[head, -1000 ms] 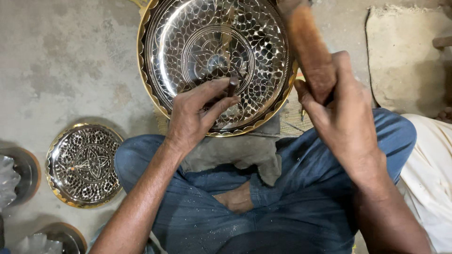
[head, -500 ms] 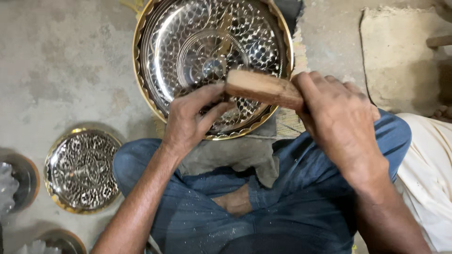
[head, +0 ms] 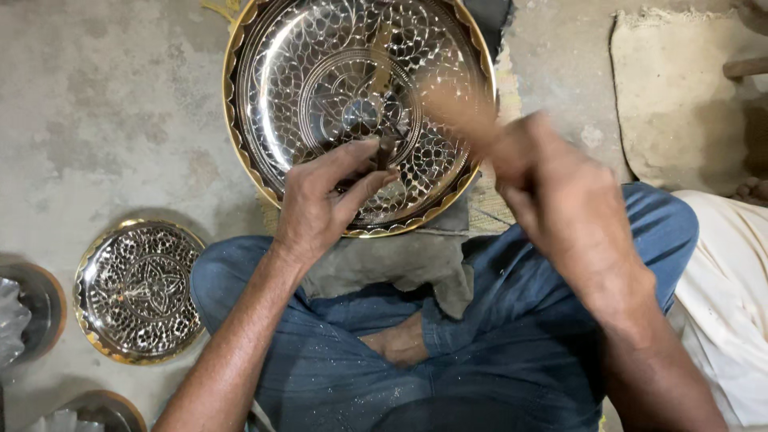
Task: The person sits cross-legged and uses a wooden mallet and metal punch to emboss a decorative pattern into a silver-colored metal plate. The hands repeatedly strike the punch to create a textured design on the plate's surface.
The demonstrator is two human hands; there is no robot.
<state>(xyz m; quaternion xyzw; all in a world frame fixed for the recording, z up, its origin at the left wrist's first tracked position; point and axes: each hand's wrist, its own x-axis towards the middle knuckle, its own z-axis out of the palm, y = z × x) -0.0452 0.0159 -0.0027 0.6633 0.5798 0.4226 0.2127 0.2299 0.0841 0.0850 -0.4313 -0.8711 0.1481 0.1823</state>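
The left hand (head: 324,204) rests on the near part of a large round engraved metal tray (head: 304,96), fingers pinched tight around a small dark punch (head: 386,152). The punch stands nearly upright, seen almost end-on, its long axis running from the fingertips up toward the camera and leaning slightly away from the person; its working end meets the tray just below the centre boss.

The right hand (head: 560,200) is clenched around a wooden mallet (head: 456,108), blurred by motion. The mallet's long axis runs from the fist up and to the left, its head over the tray's right half, just beside the punch but apart from it.

0.5 s ago the mallet lay almost level, its head right above the left thumb; now it is lifted and angled away, and the right hand sits a little higher in view. The left hand and the punch have kept their place on the tray.

The tray leans on a grey cloth (head: 400,264) spread over the person's crossed legs in blue trousers (head: 512,320), on a concrete floor (head: 104,104). To the left lies 1 smaller engraved plate (head: 138,292), well apart from the tray.
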